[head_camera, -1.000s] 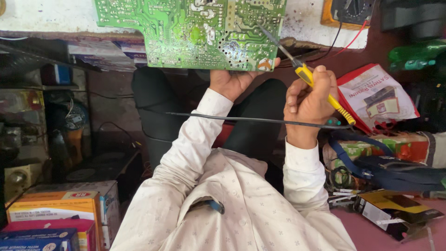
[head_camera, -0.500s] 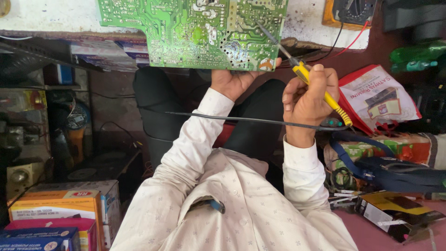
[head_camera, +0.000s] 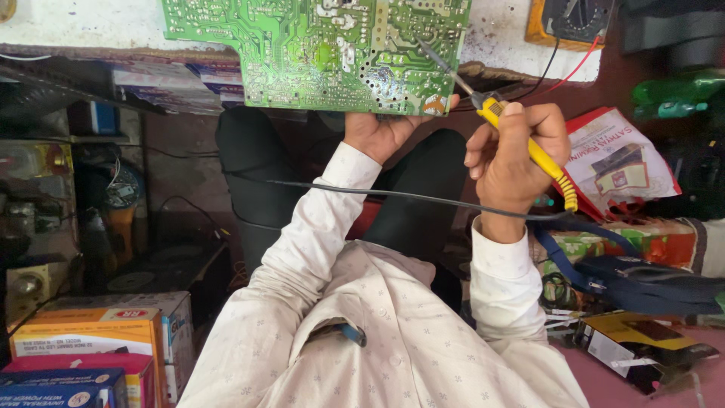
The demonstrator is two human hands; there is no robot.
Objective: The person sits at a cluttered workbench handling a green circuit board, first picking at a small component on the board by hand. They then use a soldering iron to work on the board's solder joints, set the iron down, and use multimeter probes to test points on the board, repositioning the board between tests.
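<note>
A green circuit board (head_camera: 317,45) is held tilted at the bench edge, solder side toward me. My left hand (head_camera: 381,134) grips its lower edge from beneath. My right hand (head_camera: 513,155) is closed around a yellow-handled soldering iron (head_camera: 536,151). The iron's metal tip (head_camera: 436,59) rests on the board near its lower right corner. The iron's black cord (head_camera: 393,194) runs across both my forearms.
A yellow multimeter (head_camera: 570,19) with red and black leads lies on the white bench (head_camera: 75,26) at upper right. A red-and-white packet (head_camera: 623,166) and a blue strap (head_camera: 642,279) lie at right. Orange and blue boxes (head_camera: 91,340) stack at lower left.
My right hand and the iron have shifted slightly; the tip stays on the board's lower right area. My left hand keeps its hold on the board.
</note>
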